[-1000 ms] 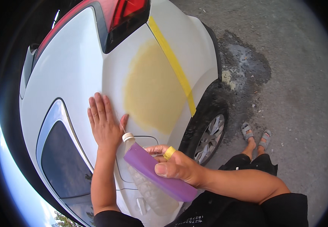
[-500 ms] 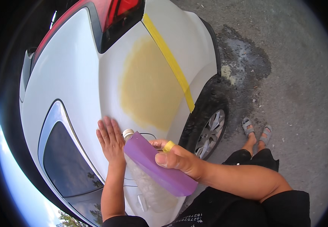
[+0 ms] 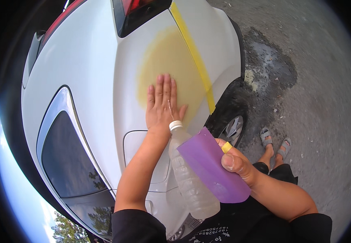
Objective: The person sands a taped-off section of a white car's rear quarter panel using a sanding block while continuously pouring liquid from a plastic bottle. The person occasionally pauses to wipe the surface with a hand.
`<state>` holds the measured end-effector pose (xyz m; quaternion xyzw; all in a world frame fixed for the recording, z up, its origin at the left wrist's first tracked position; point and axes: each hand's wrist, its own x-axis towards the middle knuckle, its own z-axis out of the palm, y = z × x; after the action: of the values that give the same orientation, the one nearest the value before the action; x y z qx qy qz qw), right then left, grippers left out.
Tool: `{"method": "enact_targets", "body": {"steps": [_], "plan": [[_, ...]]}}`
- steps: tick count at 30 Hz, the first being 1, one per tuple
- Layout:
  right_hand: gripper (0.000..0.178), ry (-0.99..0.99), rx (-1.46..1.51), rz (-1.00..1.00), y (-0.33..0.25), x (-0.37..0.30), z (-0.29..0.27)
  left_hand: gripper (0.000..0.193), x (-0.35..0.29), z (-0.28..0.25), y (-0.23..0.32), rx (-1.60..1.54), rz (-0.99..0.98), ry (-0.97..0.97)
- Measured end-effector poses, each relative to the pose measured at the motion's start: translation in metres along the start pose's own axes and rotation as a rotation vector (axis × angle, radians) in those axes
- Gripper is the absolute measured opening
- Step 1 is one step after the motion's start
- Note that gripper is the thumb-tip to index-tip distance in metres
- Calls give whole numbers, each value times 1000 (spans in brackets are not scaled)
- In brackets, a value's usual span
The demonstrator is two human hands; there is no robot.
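My left hand (image 3: 162, 107) lies flat, fingers stretched out, on the yellowish filler patch (image 3: 165, 52) of the white car's rear side panel. In my right hand (image 3: 240, 160) are a clear plastic water bottle (image 3: 189, 178) and a purple sheet (image 3: 214, 168) that looks like sandpaper. The bottle is tilted with its white cap (image 3: 176, 124) near my left wrist, and a thin stream of water (image 3: 170, 108) comes from it onto the back of that hand. Yellow tape (image 3: 226, 147) is wrapped round a right finger. The sheet partly covers the bottle.
A yellow masking tape strip (image 3: 193, 52) runs along the panel seam right of the patch. Below are the fuel flap (image 3: 145, 154) and the rear wheel (image 3: 234, 127). Wet ground (image 3: 268, 60) lies beside the car, with my sandalled feet (image 3: 274, 141) nearby.
My left hand has moved up and right from the bare white panel onto the filler patch. My right hand has shifted right and down with bottle and sheet; water now streams from the cap.
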<state>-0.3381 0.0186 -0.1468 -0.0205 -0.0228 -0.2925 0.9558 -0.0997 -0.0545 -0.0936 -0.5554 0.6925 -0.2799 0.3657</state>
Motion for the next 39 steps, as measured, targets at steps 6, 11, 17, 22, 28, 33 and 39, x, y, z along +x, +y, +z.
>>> {"method": "enact_targets", "body": {"steps": [6,11,17,22,28,33,39], "plan": [[78,44,-43,89,17,-2,-2,78,-69,15,19,49,280,-69],[79,4,-32,44,10,9,4,85,-6,-2,-63,-118,-88,201],[79,33,-36,-70,-3,0,-10,82,79,-15,-1,65,82,42],[79,89,-31,-38,0,-21,-44,80,21,17,57,221,401,-128],[80,112,-15,-48,-9,-13,-45,81,27,12,25,33,440,-49],[84,-13,43,-110,-20,6,-28,80,152,-37,-34,201,51,71],[81,33,42,-126,-20,4,-37,86,150,-29,15,232,33,-34]]}}
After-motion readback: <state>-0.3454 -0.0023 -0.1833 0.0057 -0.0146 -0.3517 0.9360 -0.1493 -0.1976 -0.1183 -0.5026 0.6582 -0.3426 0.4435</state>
